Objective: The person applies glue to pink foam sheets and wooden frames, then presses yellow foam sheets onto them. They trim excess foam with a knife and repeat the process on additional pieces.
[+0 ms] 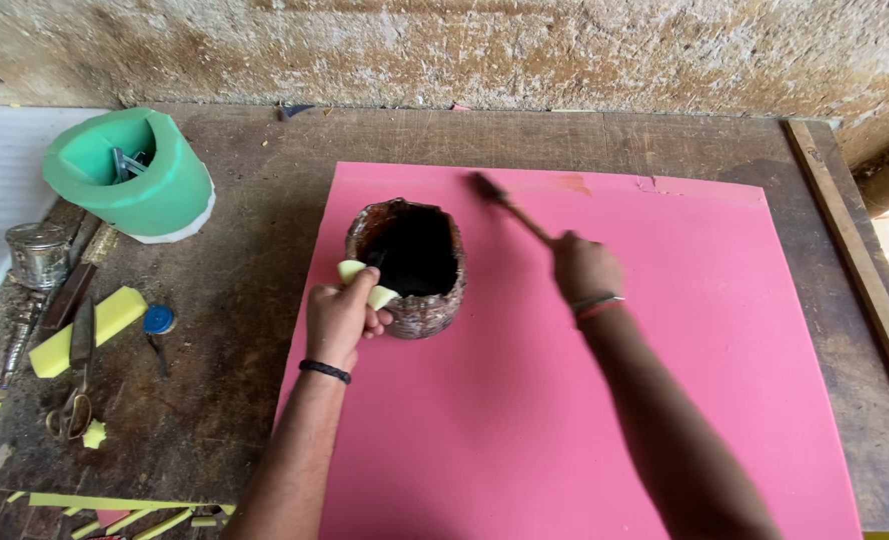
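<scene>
A large pink foam sheet [584,420] lies flat on a worn wooden table [244,260]. On its upper left part stands a grimy round pot [409,262] with dark glue inside. My left hand [342,318] grips a pale yellow foam piece [364,283] against the pot's near rim. My right hand [584,268] holds a brush [504,203] by its wooden handle; the bristles touch the sheet near its far edge and look blurred.
A green foam roll [129,175] with tools inside stands at the table's far left. Near it are a small metal tin [36,253], a yellow foam strip [89,330], a blue cap [158,319], scissors [72,400] and yellow offcuts. A rough wall runs behind; a wooden batten [854,260] lies on the right.
</scene>
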`<state>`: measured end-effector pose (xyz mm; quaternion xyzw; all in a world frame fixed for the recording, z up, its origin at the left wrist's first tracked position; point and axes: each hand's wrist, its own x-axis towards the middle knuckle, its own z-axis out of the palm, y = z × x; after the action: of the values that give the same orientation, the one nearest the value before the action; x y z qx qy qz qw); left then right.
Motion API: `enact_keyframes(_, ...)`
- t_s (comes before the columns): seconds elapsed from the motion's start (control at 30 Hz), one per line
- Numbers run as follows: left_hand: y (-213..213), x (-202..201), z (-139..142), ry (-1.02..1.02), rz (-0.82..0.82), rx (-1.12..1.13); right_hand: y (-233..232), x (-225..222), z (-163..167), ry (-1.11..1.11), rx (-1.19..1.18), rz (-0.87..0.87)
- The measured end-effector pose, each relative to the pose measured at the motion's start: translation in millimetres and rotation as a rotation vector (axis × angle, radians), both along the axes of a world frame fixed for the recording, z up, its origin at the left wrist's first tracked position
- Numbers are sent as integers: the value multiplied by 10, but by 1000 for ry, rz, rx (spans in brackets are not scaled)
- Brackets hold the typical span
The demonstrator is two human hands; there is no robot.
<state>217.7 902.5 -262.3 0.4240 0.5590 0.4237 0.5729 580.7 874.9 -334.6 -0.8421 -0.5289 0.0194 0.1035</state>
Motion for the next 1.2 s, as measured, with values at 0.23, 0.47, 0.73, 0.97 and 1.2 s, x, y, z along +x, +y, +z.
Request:
enact_keyframes(0.23, -119, -10, 76, -18, 5, 9, -769, 1074, 130, 120, 124, -321)
enact_keyframes(0.47, -250, 337, 252, 69, -8, 133, -943, 1231, -308, -111, 242, -203)
enact_keyframes(0.73, -274, 393, 323, 104, -8, 162, -1423, 1721, -266, -228, 303, -344)
enact_keyframes(0.97, -311, 459, 440, -7, 39, 67, -1450, 1919, -298, -120, 185, -588)
enact_keyframes(1.2, -378, 921, 235, -108, -66, 65, -1714, 2113, -478, -298, 407, -397)
